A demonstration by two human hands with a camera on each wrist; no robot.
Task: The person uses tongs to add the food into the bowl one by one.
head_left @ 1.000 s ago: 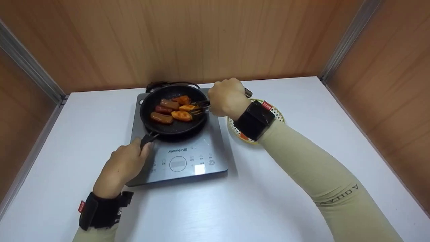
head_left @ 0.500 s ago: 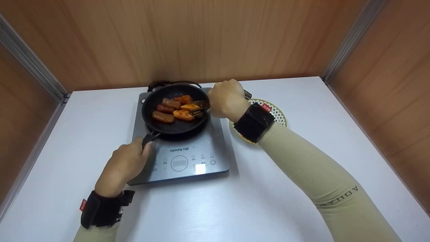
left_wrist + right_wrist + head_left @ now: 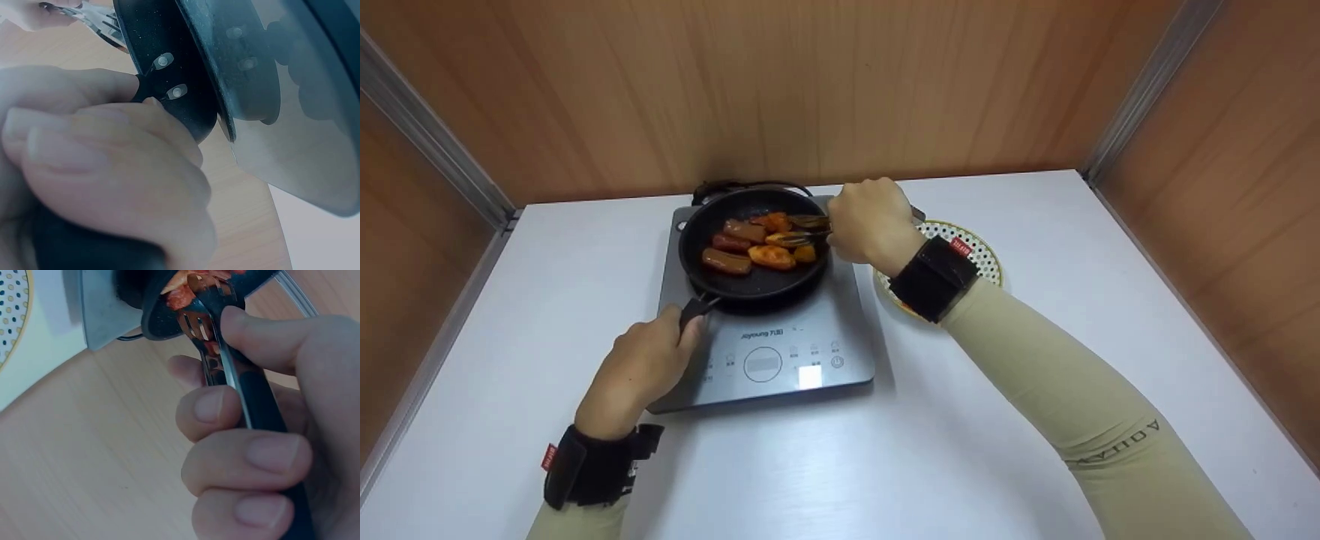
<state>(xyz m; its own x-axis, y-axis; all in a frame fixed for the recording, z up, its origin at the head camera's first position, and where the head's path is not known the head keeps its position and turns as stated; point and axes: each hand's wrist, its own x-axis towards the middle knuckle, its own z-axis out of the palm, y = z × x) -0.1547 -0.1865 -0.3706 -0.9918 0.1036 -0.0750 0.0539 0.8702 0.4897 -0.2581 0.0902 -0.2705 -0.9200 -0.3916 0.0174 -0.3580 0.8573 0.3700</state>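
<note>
My left hand [image 3: 641, 367] grips the handle of a black frying pan [image 3: 757, 285], its fingers curled round it. The pan stands on a grey induction cooker [image 3: 802, 341]. Brown sausage pieces [image 3: 727, 262] lie on the pan's left side, yellow-orange food pieces [image 3: 771, 257] on its right. In my right hand [image 3: 874, 225] are metal tongs [image 3: 259, 399] with black grips and slotted, fork-like ends. Those ends reach over the pan's right rim, overlapping the upper yellow-orange piece in the head view. Fingers and thumb wrap the tongs in the right wrist view.
Right of the cooker sits a round plate [image 3: 988, 262] with a dotted, yellow-edged rim, partly hidden under my right wrist. A black cable [image 3: 720, 187] runs behind the pan. Wood-look panels [image 3: 840, 90] enclose the white table [image 3: 825, 480] at the back and sides.
The tongs' ends have shifted off the lower yellow-orange pieces toward the upper one, uncovering a small piece at the pan's right. My left hand keeps its hold on the pan handle.
</note>
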